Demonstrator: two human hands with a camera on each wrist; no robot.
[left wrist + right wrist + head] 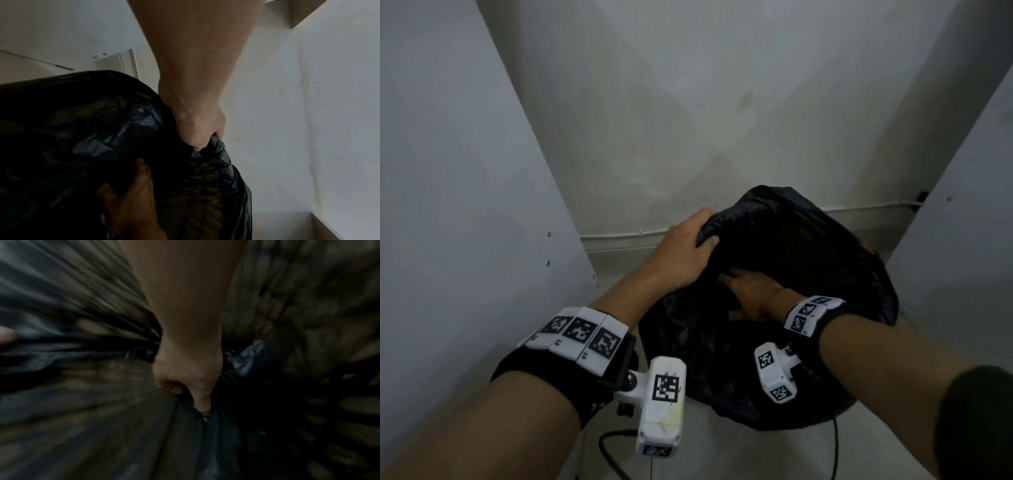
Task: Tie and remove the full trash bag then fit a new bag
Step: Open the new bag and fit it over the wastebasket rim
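Both hands are on the black trash bag [808, 246]. It sits at about 5 o'clock from head-view centre, on the floor in a recess between pale side panels [448, 171], in front of the back wall [688, 102].

Grip state:
- Left hand [685, 246]: fingers curled over a bunched fold of the bag rim at its 10 o'clock edge; the left wrist view shows film gathered under the fist [197, 128].
- Right hand [751, 296]: down inside the mouth. The right wrist view shows it [189, 378] with fingers curled and pinching film, but the frame is motion-blurred, so I can't tell how much it holds.

Orientation: mouth opens up toward the camera. Long axis looks roughly vertical, tipped slightly toward the wall. The bin itself is hidden; only a reddish sliver [866, 247] shows at 2 o'clock.

Stage (my read): gathering the rim, no knot yet.

Risks:
- Thin film stretched between two fists. Pulling them apart hard could tear it at the left pinch.
- Rim at 3–5 o'clock lies ungathered. Tying now likely leaves a gap and spills on lift.
- Black cable [613, 455] on the floor at 6 o'clock could snag the bag or a foot when the bag comes out.
- Tight recess means the bag may scrape a panel.
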